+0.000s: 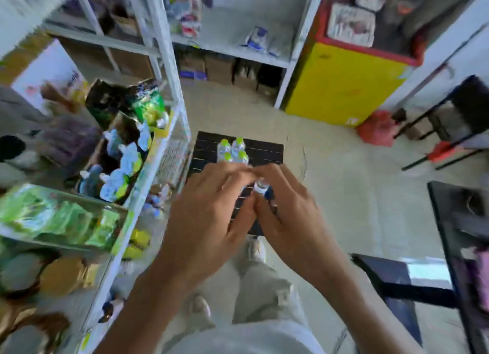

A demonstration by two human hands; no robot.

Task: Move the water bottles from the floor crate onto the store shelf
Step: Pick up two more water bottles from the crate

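A black slatted crate (267,150) lies on the floor ahead of me. Several clear water bottles with green caps (232,148) stand in it at its far side. Both my hands hover above the crate, fingertips meeting. My right hand (288,208) is closed around a small clear bottle (261,187) whose top shows between the fingers. My left hand (209,211) touches the same bottle from the left; the frame is blurred, so its grip is unclear. The white store shelf (158,152) stands at my left with bottles lying on it (119,174).
Green packs (53,216) and round tins fill the near shelf levels at left. A yellow and red cabinet (341,81) stands at the back right, a red bag (375,127) beside it. Dark stools and a black table edge (449,248) crowd the right. My feet are below the crate.
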